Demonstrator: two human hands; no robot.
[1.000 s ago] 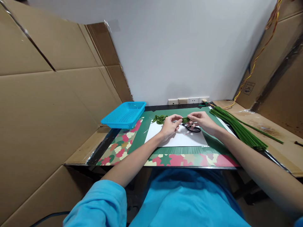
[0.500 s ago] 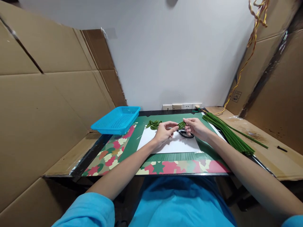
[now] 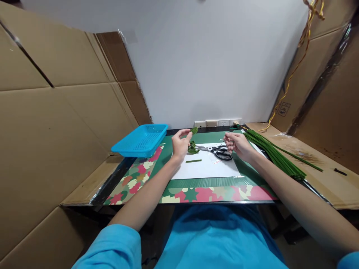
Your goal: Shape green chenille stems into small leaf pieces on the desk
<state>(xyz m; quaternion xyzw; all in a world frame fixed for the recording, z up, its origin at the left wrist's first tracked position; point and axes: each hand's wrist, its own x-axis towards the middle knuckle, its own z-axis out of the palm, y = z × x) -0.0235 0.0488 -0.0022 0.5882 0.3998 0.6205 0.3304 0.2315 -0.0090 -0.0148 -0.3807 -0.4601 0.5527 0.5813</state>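
Observation:
My left hand point(image 3: 180, 142) is raised over the far left of the white sheet point(image 3: 207, 167), pinching a small green bent piece point(image 3: 194, 130) between thumb and fingertips. Just below it lies a pile of green bent pieces point(image 3: 192, 147). My right hand point(image 3: 237, 143) hovers with fingers curled beside the black-handled scissors point(image 3: 218, 151), which lie on the sheet; nothing shows in that hand. A short straight green piece point(image 3: 193, 161) lies on the sheet in front of my left hand.
A blue plastic basket point(image 3: 141, 139) stands at the left of the patterned mat point(image 3: 134, 181). A bundle of long green stems point(image 3: 273, 153) lies to the right. Cardboard walls close both sides; wall sockets point(image 3: 215, 123) sit at the back.
My hands have parted. The left hand has carried the green piece up and left toward the pile. The right hand has let go and drawn back; a short green piece now lies on the sheet.

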